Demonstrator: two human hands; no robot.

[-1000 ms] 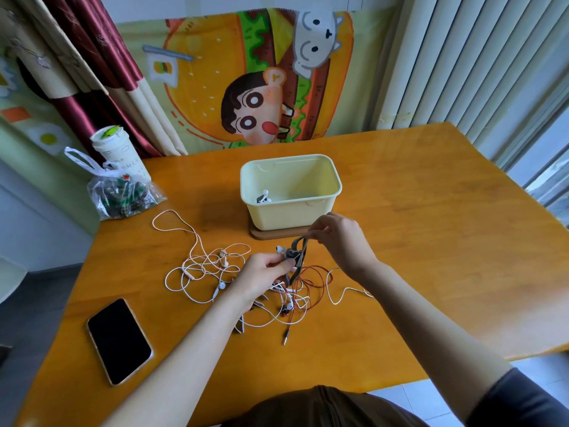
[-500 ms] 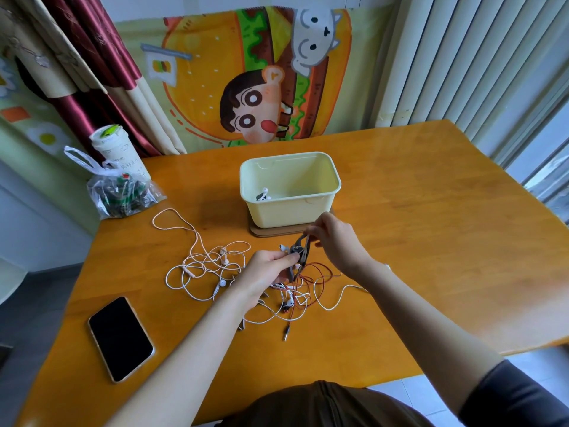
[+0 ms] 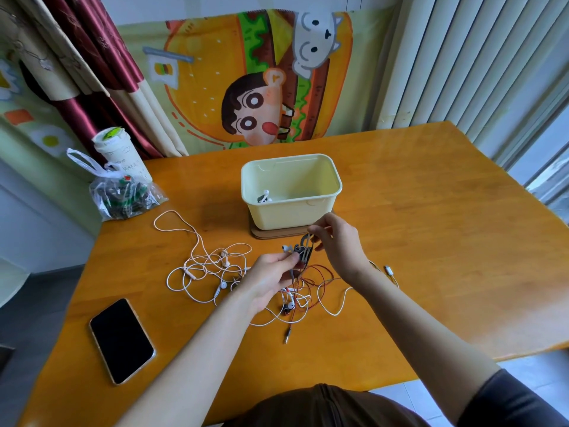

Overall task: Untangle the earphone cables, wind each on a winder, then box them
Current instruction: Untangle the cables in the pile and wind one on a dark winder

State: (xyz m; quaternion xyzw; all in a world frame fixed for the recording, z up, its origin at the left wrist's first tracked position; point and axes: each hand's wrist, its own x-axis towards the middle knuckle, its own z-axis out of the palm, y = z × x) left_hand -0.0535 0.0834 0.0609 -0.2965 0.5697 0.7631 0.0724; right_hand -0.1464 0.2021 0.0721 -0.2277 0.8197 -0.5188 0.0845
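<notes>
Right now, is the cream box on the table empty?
No, the cream box has a white earphone lying inside it at its left end.

orange-brown table (image 3: 431, 211) with wood grain, pale yellow box (image 3: 289, 212) on a brown board (image 3: 277, 234), white cables (image 3: 197, 241) tangled with a red cable (image 3: 321, 267) and a grey cable (image 3: 304, 245). the phone (image 3: 121, 340) has a black screen and gold edge, the clear bag (image 3: 123, 198) shows dark green contents, and the white cup (image 3: 118, 151) has a green lid. the curtain (image 3: 101, 50) is dark red and cream, the wall cloth (image 3: 215, 72) carries an orange, green and brown cartoon burger, and the blinds (image 3: 462, 57) are cream with vertical ribs.
</notes>
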